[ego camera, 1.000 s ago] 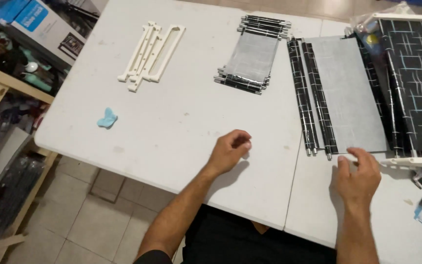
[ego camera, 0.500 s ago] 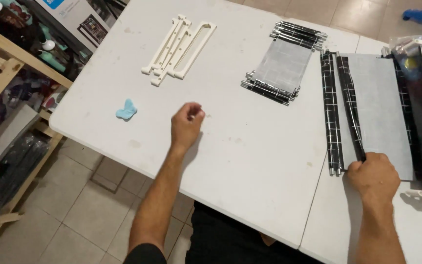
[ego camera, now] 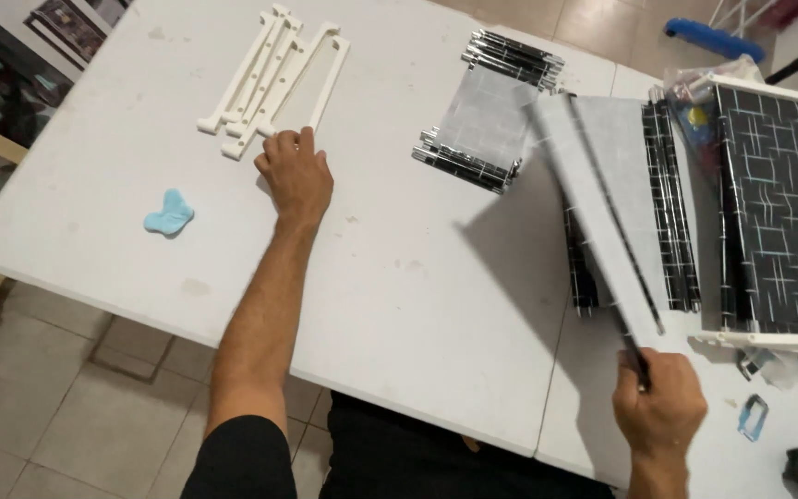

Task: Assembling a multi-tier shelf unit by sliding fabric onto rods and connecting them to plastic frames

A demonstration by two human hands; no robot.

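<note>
Head view | left hand [ego camera: 296,176], fingers loosely curled and empty, touches the white plastic frame pieces [ego camera: 270,76] on the white bench [ego camera: 399,277] | right hand [ego camera: 662,407] clenches the grey fabric panel [ego camera: 593,199], lifted on edge at bench right | step: gathering parts; next likely calls for gripping one frame piece.

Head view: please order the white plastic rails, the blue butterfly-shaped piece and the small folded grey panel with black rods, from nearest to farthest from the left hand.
1. White plastic rails: just beyond the left hand, its fingertips at their near ends.
2. Blue butterfly-shaped piece: to the hand's left, near the table edge.
3. Small folded grey panel: to the hand's right, past mid-table.
</note>
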